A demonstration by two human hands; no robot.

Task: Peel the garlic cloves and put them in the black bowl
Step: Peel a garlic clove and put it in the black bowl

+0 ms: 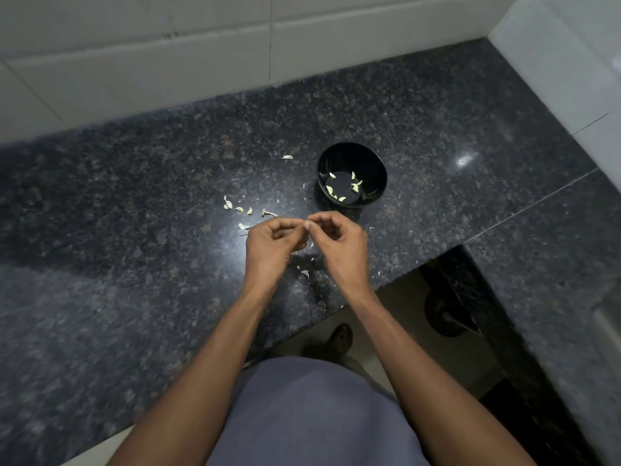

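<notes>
Both hands meet above the counter (134, 203): left hand (272, 243) and right hand (339, 243) pinch one garlic clove (306, 225) between fingertips. At one o'clock sits the black bowl (352, 174), holding peeled cloves; unpeeled cloves (238, 210) lie at ten o'clock. Slick skin could make it slip and fall off the edge.

Garlic clove (306, 225) almost wholly hidden between pinching fingers (291, 227). Pale bits on surface (134, 196) too small to tell cloves from skins. Forearms cut off below.
</notes>
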